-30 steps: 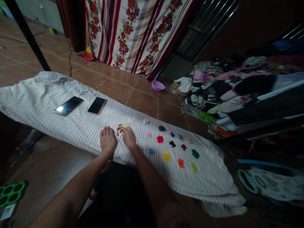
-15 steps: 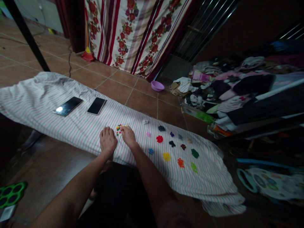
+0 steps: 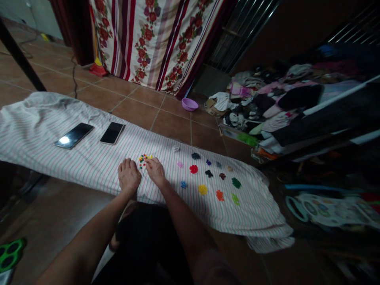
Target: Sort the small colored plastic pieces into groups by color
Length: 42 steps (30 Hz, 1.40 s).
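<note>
Small heap of mixed-colour plastic beads (image 3: 143, 159) on pink-striped white cloth (image 3: 89, 158), right of two black phones (image 3: 89, 134). Left hand (image 3: 128, 175) flat, grip empty, just left of heap. Right hand (image 3: 155, 171) fingertips at heap; grip unclear, too small to tell.

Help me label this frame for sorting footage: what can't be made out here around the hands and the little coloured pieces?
- Head view: the mixed pile of small pieces is too small and dim to count or tell shapes.
- Whether the right hand pinches a piece: its fingertips hide it.
- What lies under the left hand: the palm, flat on the striped cloth, covers it.
- The green tray is cut off by the left edge.
</note>
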Each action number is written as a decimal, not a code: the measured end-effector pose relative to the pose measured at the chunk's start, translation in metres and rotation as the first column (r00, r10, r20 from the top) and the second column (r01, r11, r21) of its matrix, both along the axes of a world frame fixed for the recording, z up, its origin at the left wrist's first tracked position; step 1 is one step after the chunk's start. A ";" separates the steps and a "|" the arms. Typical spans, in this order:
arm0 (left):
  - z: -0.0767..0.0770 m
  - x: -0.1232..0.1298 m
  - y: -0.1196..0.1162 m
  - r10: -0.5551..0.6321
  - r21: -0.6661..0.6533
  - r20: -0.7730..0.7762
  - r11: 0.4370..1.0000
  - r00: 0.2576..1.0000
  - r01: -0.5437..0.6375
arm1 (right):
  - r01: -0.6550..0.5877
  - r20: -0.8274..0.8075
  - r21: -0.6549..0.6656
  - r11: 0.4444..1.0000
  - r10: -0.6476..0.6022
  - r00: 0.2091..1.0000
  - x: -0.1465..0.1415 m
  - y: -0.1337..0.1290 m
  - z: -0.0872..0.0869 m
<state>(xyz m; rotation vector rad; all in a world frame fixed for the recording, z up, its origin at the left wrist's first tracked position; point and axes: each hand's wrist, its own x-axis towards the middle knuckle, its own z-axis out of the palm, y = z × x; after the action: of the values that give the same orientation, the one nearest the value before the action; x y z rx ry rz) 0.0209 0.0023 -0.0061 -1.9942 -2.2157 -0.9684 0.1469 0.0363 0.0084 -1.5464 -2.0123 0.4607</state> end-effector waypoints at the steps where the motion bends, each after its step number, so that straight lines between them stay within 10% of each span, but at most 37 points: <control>1: 0.000 0.000 0.000 0.003 0.006 -0.011 1.000 1.000 -0.003 | 0.008 0.006 -0.010 1.000 -0.008 1.000 0.002 -0.002 0.000; 23: 0.009 0.002 -0.004 0.039 -0.043 -0.129 0.998 0.991 -0.045 | 0.350 -0.141 0.108 0.930 -0.334 0.932 0.123 -0.059 -0.012; 42: 0.027 0.008 -0.011 0.031 -0.116 -0.167 0.992 0.985 -0.051 | 0.761 -0.164 0.247 0.600 -0.748 0.643 0.305 -0.111 -0.008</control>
<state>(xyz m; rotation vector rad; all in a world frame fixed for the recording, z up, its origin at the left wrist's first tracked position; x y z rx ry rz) 0.0294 -0.0088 0.0208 -1.9850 -2.2640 -0.6531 0.4517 -0.0742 0.0005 -1.9694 -1.1183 -0.1559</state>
